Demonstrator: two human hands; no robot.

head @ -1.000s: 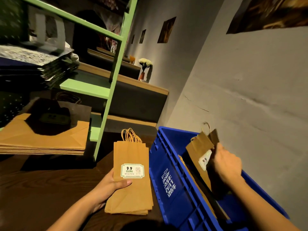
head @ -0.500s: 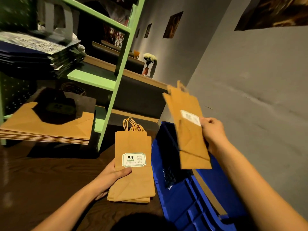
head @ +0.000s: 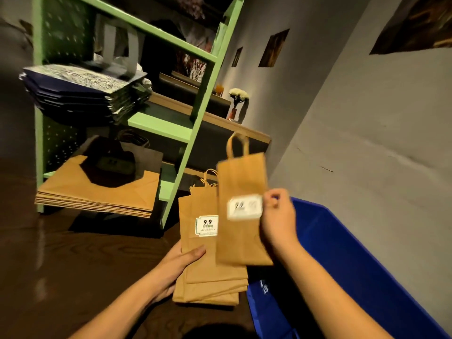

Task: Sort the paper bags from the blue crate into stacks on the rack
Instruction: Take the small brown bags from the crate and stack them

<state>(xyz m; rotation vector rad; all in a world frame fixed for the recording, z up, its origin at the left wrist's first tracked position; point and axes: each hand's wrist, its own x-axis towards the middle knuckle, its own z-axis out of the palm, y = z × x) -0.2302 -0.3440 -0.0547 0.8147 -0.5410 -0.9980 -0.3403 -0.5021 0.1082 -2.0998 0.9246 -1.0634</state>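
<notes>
One slim brown kraft paper bag (head: 241,231) is hanging upright, handle up, just left of the right hand (head: 278,221), whose grip is pinching its right edge. It is overlapping the small stack of matching bags (head: 208,277) that the left hand (head: 181,263) is clasping at the dark wooden desk (head: 73,265). Green metal rack (head: 186,133) is standing beyond-left, blue plastic crate (head: 342,253) at right.

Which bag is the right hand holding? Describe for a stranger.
Start at the blue crate, lower right. Left of it, the right hand pinches one kraft bag in the air. Unlike the bundle in the left hand, it is a single bag.
</notes>
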